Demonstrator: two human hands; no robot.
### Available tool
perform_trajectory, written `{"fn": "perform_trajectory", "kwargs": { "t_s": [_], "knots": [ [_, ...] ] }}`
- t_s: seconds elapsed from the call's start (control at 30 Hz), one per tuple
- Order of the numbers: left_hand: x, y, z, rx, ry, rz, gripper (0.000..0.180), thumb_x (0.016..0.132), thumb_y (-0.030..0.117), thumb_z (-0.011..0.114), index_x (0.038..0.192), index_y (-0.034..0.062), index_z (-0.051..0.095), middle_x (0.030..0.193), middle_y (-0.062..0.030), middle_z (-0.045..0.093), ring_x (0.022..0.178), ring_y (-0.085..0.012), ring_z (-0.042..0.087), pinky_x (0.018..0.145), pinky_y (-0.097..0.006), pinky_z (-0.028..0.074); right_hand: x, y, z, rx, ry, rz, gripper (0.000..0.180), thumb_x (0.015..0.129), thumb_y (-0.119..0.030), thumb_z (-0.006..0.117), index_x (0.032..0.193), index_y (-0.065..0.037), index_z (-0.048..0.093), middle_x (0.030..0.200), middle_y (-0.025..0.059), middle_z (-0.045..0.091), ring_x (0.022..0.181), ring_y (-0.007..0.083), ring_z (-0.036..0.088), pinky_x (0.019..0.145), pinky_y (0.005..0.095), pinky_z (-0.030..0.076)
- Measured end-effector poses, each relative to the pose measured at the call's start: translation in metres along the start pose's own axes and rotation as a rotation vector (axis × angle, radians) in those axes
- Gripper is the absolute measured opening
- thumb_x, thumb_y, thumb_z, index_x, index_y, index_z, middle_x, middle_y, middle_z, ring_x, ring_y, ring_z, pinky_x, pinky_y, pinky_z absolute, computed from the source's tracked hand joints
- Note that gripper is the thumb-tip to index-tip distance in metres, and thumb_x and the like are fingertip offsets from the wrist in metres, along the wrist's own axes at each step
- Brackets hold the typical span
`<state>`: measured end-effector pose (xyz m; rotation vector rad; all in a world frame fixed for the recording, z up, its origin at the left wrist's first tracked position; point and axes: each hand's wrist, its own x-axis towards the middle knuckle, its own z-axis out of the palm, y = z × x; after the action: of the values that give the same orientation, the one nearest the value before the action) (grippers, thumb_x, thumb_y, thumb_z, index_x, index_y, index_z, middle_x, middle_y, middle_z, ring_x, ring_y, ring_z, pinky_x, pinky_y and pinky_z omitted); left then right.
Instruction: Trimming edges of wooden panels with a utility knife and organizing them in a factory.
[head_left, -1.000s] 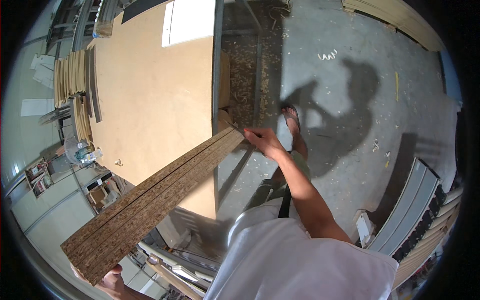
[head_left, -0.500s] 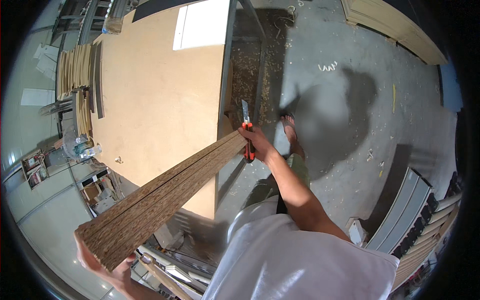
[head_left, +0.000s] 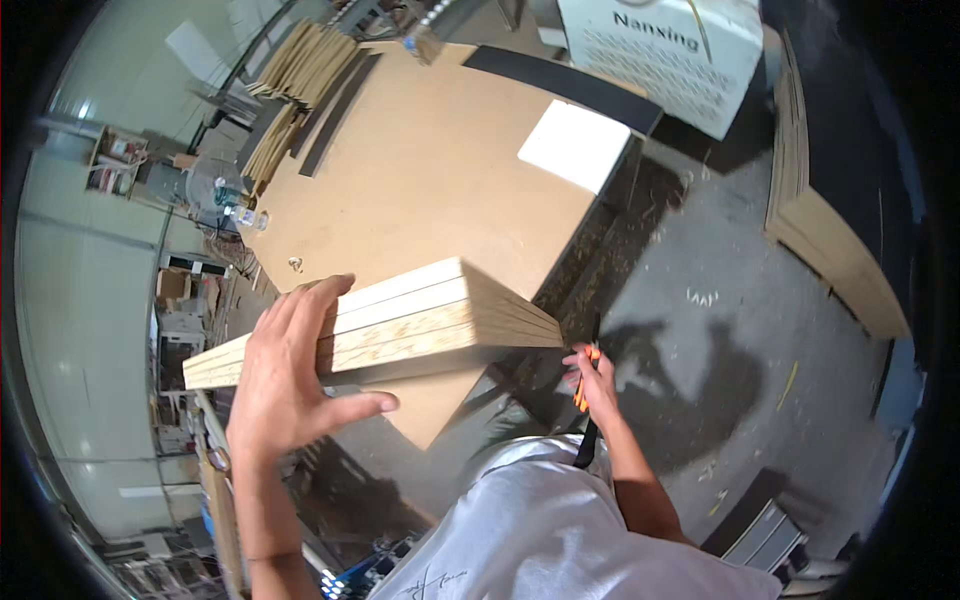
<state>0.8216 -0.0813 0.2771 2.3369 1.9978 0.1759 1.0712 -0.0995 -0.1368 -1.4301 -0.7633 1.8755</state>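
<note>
My left hand (head_left: pixel 290 375) lies flat, fingers spread, against the side of a stack of long pale boards (head_left: pixel 420 315) that juts out level in front of me. The thumb hooks under the stack's lower edge. My right hand (head_left: pixel 592 385) hangs lower at the right, closed around an orange-handled tool (head_left: pixel 583 378) with a dark strap below it. The stack's far end points toward that hand. Under the boards sits a large brown worktable (head_left: pixel 420 180).
A white square panel (head_left: pixel 573 145) lies at the table's far corner, beside a white machine box (head_left: pixel 660 50). Stacked boards (head_left: pixel 300 65) sit at the table's back left, more panels (head_left: pixel 830 240) lean on the right. Sawdust covers the grey floor (head_left: pixel 760 340).
The view has swung left and up over the table. My left hand has come up onto the boards' side. My right hand has dropped away from the stack's end with the orange tool.
</note>
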Motion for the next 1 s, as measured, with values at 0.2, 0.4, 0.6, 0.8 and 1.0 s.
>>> {"fn": "perform_trajectory", "kwargs": {
  "t_s": [0.2, 0.4, 0.6, 0.8, 1.0],
  "knots": [
    [-0.087, -0.131, -0.027, -0.062, 0.010, -0.238, 0.083, 0.049, 0.054, 0.086, 0.103, -0.0032, 0.060, 0.089, -0.0168, 0.062, 0.084, -0.0346, 0.060, 0.078, -0.041, 0.047, -0.061, -0.046, 0.070, 0.083, -0.044, -0.158, 0.064, 0.101, -0.035, 0.047, 0.150, -0.003, 0.024, 0.147, 0.0187, 0.039, 0.116, 0.0281, 0.059, 0.075, 0.0344, 0.057],
    [-0.107, -0.164, -0.033, -0.077, 0.010, -0.103, 0.070, 0.052, 0.043, 0.087, 0.100, -0.0015, 0.061, 0.088, -0.0163, 0.063, 0.084, -0.0355, 0.061, 0.076, -0.040, 0.048, -0.100, -0.039, 0.143, 0.264, 0.029, -0.269, 0.061, 0.102, -0.029, 0.045, 0.153, -0.011, 0.016, 0.158, 0.0129, 0.019, 0.139, 0.0313, 0.035, 0.088, 0.0470, 0.054],
    [-0.161, -0.223, -0.046, -0.023, -0.069, -0.174, 0.060, 0.055, 0.040, 0.086, 0.092, 0.0011, 0.059, 0.083, -0.0195, 0.063, 0.082, -0.0377, 0.063, 0.071, -0.043, 0.048, -0.091, -0.034, 0.188, 0.382, 0.299, -0.272, 0.041, 0.100, -0.030, 0.052, 0.132, -0.007, 0.041, 0.124, 0.0086, 0.040, 0.113, 0.0212, 0.046, 0.093, 0.0522, 0.051],
    [-0.197, -0.227, -0.033, 0.069, 0.016, -0.087, 0.062, 0.066, 0.059, 0.076, 0.081, 0.0036, 0.052, 0.063, -0.0164, 0.057, 0.063, -0.0385, 0.060, 0.060, -0.043, 0.045, -0.064, -0.069, 0.213, 0.245, 0.252, -0.421, 0.029, 0.101, -0.026, 0.049, 0.123, -0.007, 0.055, 0.101, 0.0018, 0.057, 0.089, 0.0111, 0.052, 0.066, 0.0266, 0.043],
    [-0.183, -0.181, -0.022, 0.085, -0.042, -0.360, 0.061, 0.071, 0.060, 0.072, 0.081, 0.0024, 0.057, 0.068, -0.0163, 0.064, 0.067, -0.0354, 0.065, 0.064, -0.046, 0.050, 0.073, -0.093, 0.221, 0.186, 0.215, -0.245, 0.028, 0.100, -0.030, 0.053, 0.120, -0.011, 0.054, 0.091, -0.0005, 0.057, 0.076, 0.0105, 0.052, 0.069, 0.0294, 0.043]
  ]
}}
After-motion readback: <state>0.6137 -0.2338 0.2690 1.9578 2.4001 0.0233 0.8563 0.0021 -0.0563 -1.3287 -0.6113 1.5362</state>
